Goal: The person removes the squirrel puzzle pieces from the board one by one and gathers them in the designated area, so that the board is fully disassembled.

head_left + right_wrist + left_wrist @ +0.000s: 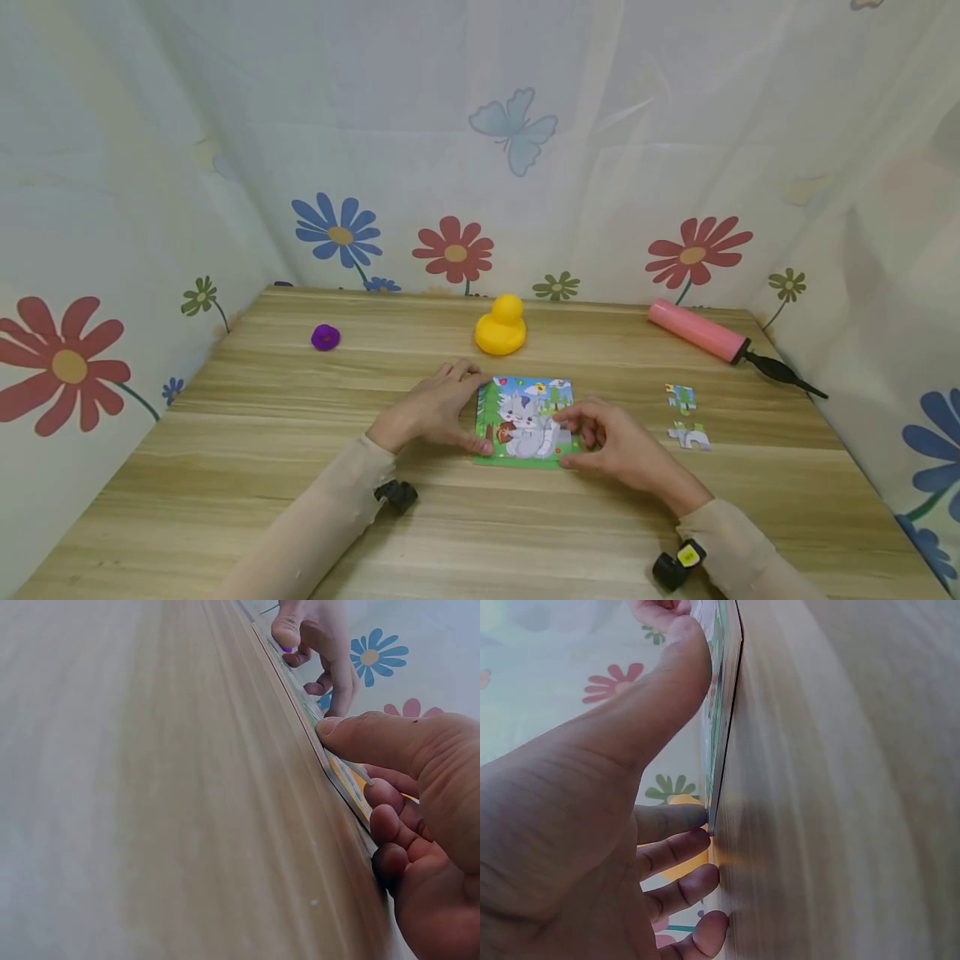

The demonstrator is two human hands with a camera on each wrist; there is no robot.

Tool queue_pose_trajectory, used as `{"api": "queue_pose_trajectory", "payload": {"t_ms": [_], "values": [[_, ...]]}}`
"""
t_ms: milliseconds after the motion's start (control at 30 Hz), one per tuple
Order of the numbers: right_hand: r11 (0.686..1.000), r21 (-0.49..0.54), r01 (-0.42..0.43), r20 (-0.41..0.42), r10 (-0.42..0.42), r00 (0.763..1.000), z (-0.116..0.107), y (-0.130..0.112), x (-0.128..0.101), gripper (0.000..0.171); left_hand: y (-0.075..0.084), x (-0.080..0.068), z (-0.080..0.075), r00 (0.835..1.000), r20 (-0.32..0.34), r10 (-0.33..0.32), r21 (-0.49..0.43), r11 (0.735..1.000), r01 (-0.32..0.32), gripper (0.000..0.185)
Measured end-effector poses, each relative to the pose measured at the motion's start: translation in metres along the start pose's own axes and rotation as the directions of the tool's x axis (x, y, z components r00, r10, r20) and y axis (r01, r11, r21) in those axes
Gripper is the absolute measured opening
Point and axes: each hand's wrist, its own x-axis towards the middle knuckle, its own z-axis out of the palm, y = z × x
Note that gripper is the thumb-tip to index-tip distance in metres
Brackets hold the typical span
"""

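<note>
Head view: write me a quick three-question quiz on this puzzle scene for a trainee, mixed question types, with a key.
1. True or false: the yellow duck sits beyond the puzzle, nearer the back curtain.

2. Fill in the blank: in the head view, the purple object lies to the ____ of the yellow duck.

3. Multiple choice: which of these lies closest to the loose pieces?
A) the purple object
B) the yellow duck
C) the pink pump

Key: 1. True. 2. left. 3. C.
</note>
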Motion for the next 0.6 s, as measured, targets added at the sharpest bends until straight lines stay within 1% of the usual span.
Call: {"api": "queue_pose_trajectory", "payload": {"t_ms": [133, 200, 467, 600], "values": [[1.0, -0.008, -0.001, -0.005, 0.001, 1.0, 0.0003, 0.0001, -0.0002, 0.049, 0.0, 0.0024, 0.0024, 1.0, -0.022, -0.017, 0.004, 1.0, 0.017, 0.105], [1.0, -0.017, 0.0, -0.005, 0.0, 1.0, 0.0003, 0.0, -0.0001, 0.049, 0.0004, 0.0034, 0.0032, 0.999, -0.03, -0.025, 0.004, 1.0, 0.025, 0.103], [0.999, -0.037, 0.002, 0.0, -0.002, 1.0, 0.0008, -0.0003, 0.0006, 0.049, 0.0031, 0.0031, 0.0045, 0.998, -0.058, -0.025, 0.013, 1.0, 0.025, 0.113], [1.0, -0.03, 0.001, 0.003, -0.001, 1.0, 0.0009, 0.0003, 0.0005, 0.05, 0.0029, 0.0037, 0.0057, 0.998, -0.068, -0.016, 0.023, 1.0, 0.017, 0.115]]}}
